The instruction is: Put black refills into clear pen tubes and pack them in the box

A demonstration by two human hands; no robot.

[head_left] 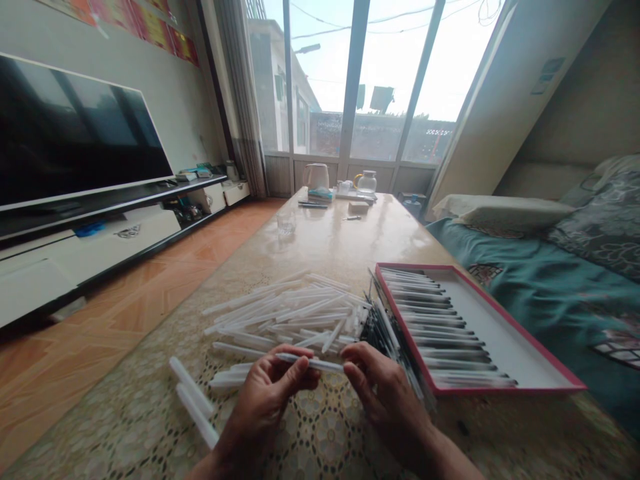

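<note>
Your two bare hands meet over a patterned tabletop (325, 437), sharing one slim white pen (326, 365). The pen lies raised between them, in front of you, its long axis running left to right across your view, with the right end slightly lower. Your left hand (270, 393) pinches it between thumb and fingers, closed around the barrel, and its left end pokes out past them. Your right hand (383, 383) has thumb and fingers drawn together at the right end. Which end is the writing tip, you cannot tell.

Just beyond your hands spreads a pile of white tubes (285, 313). Dark, thin rods (380, 327) lie to the right, beside a pink-rimmed box (520, 333), which is nearer your right hand. Inside, a row of pens (443, 323) lies roughly parallel to the one you hold.
</note>
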